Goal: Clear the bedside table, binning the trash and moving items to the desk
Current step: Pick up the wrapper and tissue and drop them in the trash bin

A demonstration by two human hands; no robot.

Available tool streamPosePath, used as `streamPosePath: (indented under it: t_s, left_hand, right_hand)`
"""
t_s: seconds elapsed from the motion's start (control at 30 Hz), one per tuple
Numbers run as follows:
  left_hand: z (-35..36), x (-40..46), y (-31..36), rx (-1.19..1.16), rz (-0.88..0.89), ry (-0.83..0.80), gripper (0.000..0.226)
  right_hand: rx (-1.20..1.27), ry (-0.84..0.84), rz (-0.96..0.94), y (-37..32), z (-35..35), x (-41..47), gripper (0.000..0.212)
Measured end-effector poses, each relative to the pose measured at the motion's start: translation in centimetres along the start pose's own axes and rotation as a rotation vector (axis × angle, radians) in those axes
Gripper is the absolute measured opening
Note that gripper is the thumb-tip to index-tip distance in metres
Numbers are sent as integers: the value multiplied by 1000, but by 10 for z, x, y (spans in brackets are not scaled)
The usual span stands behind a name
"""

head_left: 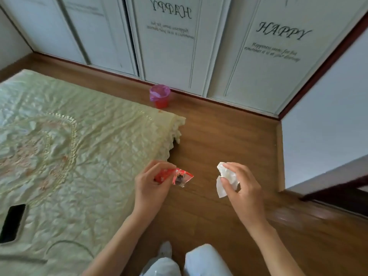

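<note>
Looking down from the head camera, we see both bare forearms reaching forward over the wood floor (pixel 219 136) beside the bed (pixel 69 136). The left hand (pixel 151 186) is curled, palm turned inward, fingers and thumb pinching a red wrapper (pixel 179 176) whose torn end juts to the right. The right hand (pixel 243 192) is held a little higher, back facing us, fingers closed around a crumpled white tissue (pixel 227 178). Well ahead, the red bin (pixel 160 95) with a purple liner stands against the wardrobe (pixel 249 56). A phone (pixel 12 223) lies on the bed.
</note>
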State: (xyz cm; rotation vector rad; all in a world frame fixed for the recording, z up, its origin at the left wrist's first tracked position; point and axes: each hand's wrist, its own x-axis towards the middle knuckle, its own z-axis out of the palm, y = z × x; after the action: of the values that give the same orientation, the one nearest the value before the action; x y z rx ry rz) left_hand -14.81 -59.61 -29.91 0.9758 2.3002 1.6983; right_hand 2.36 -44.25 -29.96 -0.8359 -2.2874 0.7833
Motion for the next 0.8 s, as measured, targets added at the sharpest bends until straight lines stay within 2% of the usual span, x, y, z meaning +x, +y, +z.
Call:
streamPosePath:
  t_s: [0.23, 0.43, 0.8]
  left_hand:
    - [98, 94, 5, -63, 0, -196, 38]
    - [195, 162, 30, -79, -30, -127, 40]
    - [330, 255, 65, 27, 15, -80, 26]
  right_hand:
    - [-42, 57, 136, 76, -27, 60, 35]
    - [-10, 92, 93, 157, -62, 152, 33]
    - [16, 67, 72, 264, -116, 292, 39]
